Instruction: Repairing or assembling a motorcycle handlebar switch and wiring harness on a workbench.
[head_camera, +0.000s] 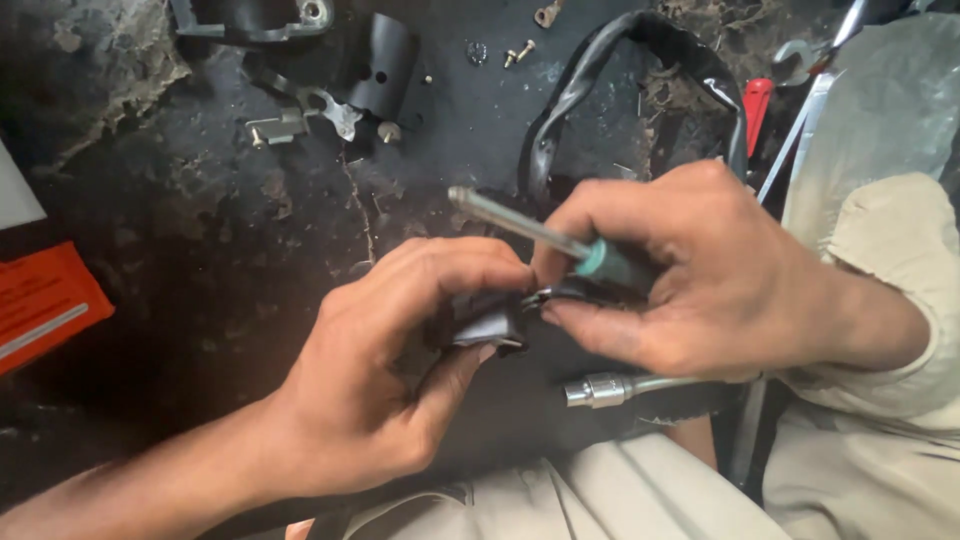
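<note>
Black part (490, 322), small and glossy, sits centre over a dark, grimy floor (200, 250). Left hand (400, 350) pinches it closed; right hand (690, 280) grips it and a screwdriver (530, 232). Socket wrench (610, 388) near.

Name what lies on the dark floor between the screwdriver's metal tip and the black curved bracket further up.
In the head view, the stretch from the screwdriver tip to the black curved bracket holds only grimy dark floor and one small pale stud just below the bracket.
</note>
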